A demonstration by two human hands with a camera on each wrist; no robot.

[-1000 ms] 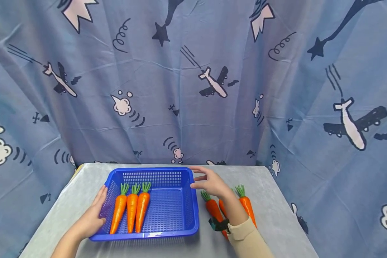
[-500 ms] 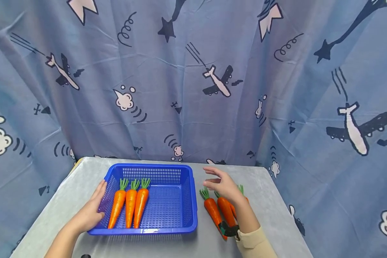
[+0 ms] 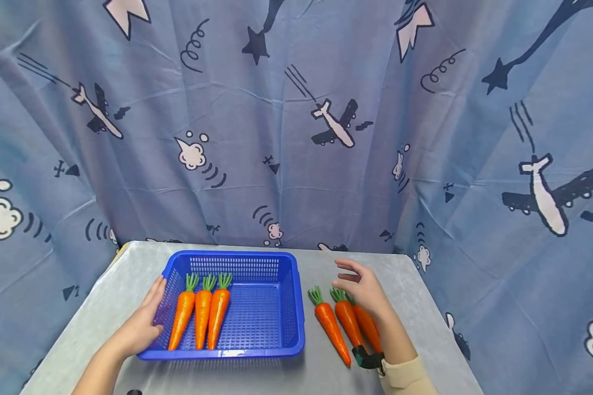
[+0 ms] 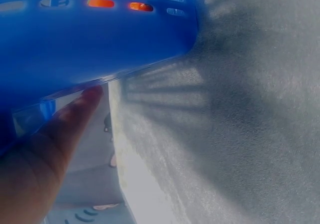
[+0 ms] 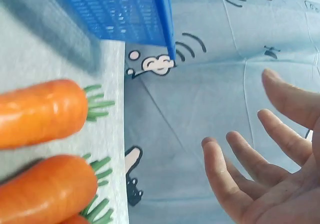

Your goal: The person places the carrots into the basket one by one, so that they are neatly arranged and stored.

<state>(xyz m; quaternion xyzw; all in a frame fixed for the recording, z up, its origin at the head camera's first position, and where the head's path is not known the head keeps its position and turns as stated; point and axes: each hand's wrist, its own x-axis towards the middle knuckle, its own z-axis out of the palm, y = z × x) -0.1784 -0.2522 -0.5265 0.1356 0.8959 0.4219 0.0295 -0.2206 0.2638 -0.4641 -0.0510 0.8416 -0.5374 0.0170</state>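
Observation:
A blue plastic basket (image 3: pixel 257 354) stands on the table, with three carrots (image 3: pixel 202 318) side by side in its left half, green tops away from me. My left hand (image 3: pixel 140 329) lies along the basket's left wall, fingers straight and touching the rim; the left wrist view shows one finger against the blue edge. To the right of the basket lie three more carrots (image 3: pixel 332 332), the rightmost partly behind my wrist. Above their tops hovers my right hand (image 3: pixel 363 285), its fingers spread and loosely bent, holding nothing. In the right wrist view, the right hand (image 5: pixel 270 169) is apart from the carrots.
A light grey cloth covers the table (image 3: pixel 440 351). Behind and on both sides hangs a blue curtain (image 3: pixel 257 164) printed with planes and clouds. A small black object (image 3: pixel 134 391) shows at the bottom edge, left of centre.
My right hand has moved from the basket's right rim off to the right, above the loose carrots, uncovering more of them. My left hand has stayed at the basket's left side.

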